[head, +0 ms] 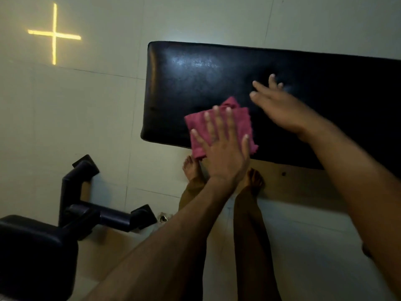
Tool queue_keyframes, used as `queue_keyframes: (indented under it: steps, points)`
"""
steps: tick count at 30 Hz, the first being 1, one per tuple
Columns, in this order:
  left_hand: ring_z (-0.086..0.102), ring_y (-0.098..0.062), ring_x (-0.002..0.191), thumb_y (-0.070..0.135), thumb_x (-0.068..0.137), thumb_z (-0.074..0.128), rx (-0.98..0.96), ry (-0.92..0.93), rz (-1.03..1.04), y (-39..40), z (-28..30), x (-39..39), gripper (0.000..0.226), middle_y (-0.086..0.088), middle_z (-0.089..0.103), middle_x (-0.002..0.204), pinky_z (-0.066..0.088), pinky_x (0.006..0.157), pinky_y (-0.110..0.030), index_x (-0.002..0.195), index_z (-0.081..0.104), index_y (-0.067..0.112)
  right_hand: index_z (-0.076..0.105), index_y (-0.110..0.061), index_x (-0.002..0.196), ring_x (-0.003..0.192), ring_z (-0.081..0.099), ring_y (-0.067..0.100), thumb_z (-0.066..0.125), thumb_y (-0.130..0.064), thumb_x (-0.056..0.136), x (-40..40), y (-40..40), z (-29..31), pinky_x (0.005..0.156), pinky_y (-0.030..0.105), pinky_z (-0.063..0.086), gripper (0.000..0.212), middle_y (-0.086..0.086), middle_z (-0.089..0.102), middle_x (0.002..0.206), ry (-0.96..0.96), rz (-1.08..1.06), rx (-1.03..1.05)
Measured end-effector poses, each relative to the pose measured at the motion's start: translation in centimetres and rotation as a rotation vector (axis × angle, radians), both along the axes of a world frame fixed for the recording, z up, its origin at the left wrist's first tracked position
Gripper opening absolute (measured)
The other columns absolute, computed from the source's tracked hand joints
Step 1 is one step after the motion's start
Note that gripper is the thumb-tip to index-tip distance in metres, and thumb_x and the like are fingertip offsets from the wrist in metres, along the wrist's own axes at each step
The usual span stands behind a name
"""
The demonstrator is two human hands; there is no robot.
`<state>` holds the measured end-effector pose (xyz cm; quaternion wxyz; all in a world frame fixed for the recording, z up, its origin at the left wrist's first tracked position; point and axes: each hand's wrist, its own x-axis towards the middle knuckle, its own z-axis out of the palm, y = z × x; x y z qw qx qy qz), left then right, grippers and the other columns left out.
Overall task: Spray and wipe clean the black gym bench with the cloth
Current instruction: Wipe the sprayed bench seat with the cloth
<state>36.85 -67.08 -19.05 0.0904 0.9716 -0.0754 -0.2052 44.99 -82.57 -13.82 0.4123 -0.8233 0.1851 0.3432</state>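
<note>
- Long black padded vinyl gym bench (217, 83) directly ahead of both hands; long axis runs left-right, near end cap off to the left, far end out of frame on the right.
- Left hand (223, 148) flat, fingers spread wide, palm pressing a pink square terry cloth (199, 124) onto the bench's near edge, close to the left end; cloth corner overhangs that edge.
- Right hand (280, 107) open, fingers extended and together, blurred, just right of the cloth and further in over the pad; holding nothing. Contact with the pad: cannot tell.
- Judgement: wiping step in progress. Unwiped run lies mostly to the right along the long axis, so the stroke likely goes that way; left hand owns the cloth, right hand sits in that path and probably has to clear or brace.
- Glossy patch up-left of the hands, possibly spray residue.
- No spray bottle in view.
- Count: one bench under work, one cloth, two hands, two bare feet (191, 168) below the left hand, one second black padded machine (36, 253) well left, one yellow cross (54, 35) on the tiled floor (86, 105).
</note>
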Motion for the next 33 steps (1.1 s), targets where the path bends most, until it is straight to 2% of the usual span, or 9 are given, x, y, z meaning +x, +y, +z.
queue_keyframes:
  steps: [3, 7, 11, 14, 16, 21, 24, 29, 33]
  points:
    - [-0.011, -0.032, 0.156, 0.055, 0.105, 0.021, 0.001, -0.037, -0.257, 0.1, -0.6, 0.3, 0.073, -0.014, -0.009, 0.169, -0.005, 0.118, -0.069, 0.163, -0.002, 0.016, 0.034, -0.035, 0.154, 0.154, 0.009, 0.012, 0.042, -0.044, 0.105, -1.3, -3.8, 1.1, 0.125, 0.036, 0.006, 0.050, -0.006, 0.017, 0.166, -0.089, -0.094, -0.011]
    - [0.002, -0.027, 0.157, 0.063, 0.101, 0.030, -0.009, -0.114, -0.425, 4.1, -1.0, 2.4, 0.076, -0.008, 0.005, 0.171, 0.002, 0.120, -0.067, 0.162, 0.009, 0.023, 0.013, -0.038, 0.158, 0.154, -0.011, 0.023, 0.037, -0.044, 0.105, -5.7, -6.7, 0.7, 0.122, 0.056, -0.002, 0.058, -0.002, -0.009, 0.168, -0.030, 0.138, -0.346]
    - [0.001, -0.029, 0.157, 0.066, 0.100, 0.025, 0.054, -0.159, -0.102, 8.0, -1.3, 4.5, 0.079, -0.009, 0.003, 0.171, -0.002, 0.119, -0.071, 0.163, 0.009, 0.021, -0.013, -0.036, 0.157, 0.150, -0.025, 0.029, 0.042, -0.052, 0.101, -7.9, -6.2, -0.5, 0.120, 0.059, -0.009, 0.080, 0.006, -0.030, 0.163, 0.024, 0.290, -0.475]
    - [-0.001, -0.030, 0.157, 0.061, 0.102, 0.022, 0.072, -0.156, 0.209, 7.5, -0.9, 5.4, 0.075, -0.009, 0.002, 0.171, 0.003, 0.116, -0.074, 0.163, 0.007, 0.020, -0.017, -0.033, 0.157, 0.149, -0.027, 0.033, 0.043, -0.051, 0.101, -7.9, -5.3, -0.9, 0.118, 0.063, -0.010, 0.084, 0.010, -0.032, 0.162, 0.017, 0.299, -0.512]
    - [0.000, -0.034, 0.157, 0.057, 0.103, 0.021, 0.087, -0.154, 0.267, 5.2, -0.7, 5.3, 0.073, -0.013, 0.002, 0.170, 0.007, 0.115, -0.075, 0.162, 0.006, 0.018, -0.017, -0.033, 0.157, 0.149, -0.027, 0.034, 0.044, -0.050, 0.101, -7.9, -5.1, -1.0, 0.118, 0.064, -0.010, 0.084, 0.010, -0.032, 0.162, 0.014, 0.285, -0.526]
    - [0.004, -0.032, 0.157, 0.061, 0.103, 0.023, 0.043, -0.156, -0.251, 5.2, -1.3, 4.7, 0.073, -0.013, 0.006, 0.170, 0.001, 0.118, -0.071, 0.162, 0.010, 0.021, -0.014, -0.032, 0.157, 0.150, -0.024, 0.036, 0.048, -0.043, 0.101, -7.6, -4.0, -0.7, 0.120, 0.065, -0.005, 0.084, 0.013, -0.029, 0.163, 0.001, 0.256, -0.570]
    - [0.004, -0.026, 0.157, 0.064, 0.102, 0.025, 0.045, -0.175, -0.416, 8.2, -1.3, 7.2, 0.073, -0.007, 0.006, 0.171, 0.002, 0.119, -0.069, 0.163, 0.010, 0.027, -0.008, -0.040, 0.157, 0.149, -0.023, 0.040, 0.046, -0.046, 0.100, -7.3, -2.6, -0.6, 0.117, 0.068, -0.004, 0.079, 0.016, -0.027, 0.162, -0.038, 0.303, -0.533]
    - [0.004, -0.025, 0.157, 0.070, 0.099, 0.024, 0.083, -0.181, -0.528, 8.9, -1.0, 14.0, 0.077, -0.006, 0.005, 0.171, 0.002, 0.119, -0.070, 0.162, 0.007, 0.029, -0.010, -0.041, 0.157, 0.149, -0.024, 0.041, 0.046, -0.050, 0.099, -6.9, -1.2, -0.6, 0.117, 0.069, -0.002, 0.081, 0.018, -0.030, 0.161, -0.002, 0.294, -0.584]
    - [0.003, -0.024, 0.158, 0.069, 0.098, 0.023, 0.056, -0.128, -0.358, 8.6, -0.4, 20.2, 0.076, -0.003, 0.006, 0.171, -0.002, 0.119, -0.070, 0.162, 0.008, 0.031, -0.007, -0.038, 0.158, 0.150, -0.020, 0.042, 0.051, -0.043, 0.099, -6.5, -0.2, -0.4, 0.119, 0.066, 0.002, 0.083, 0.020, -0.027, 0.162, 0.006, 0.252, -0.585]
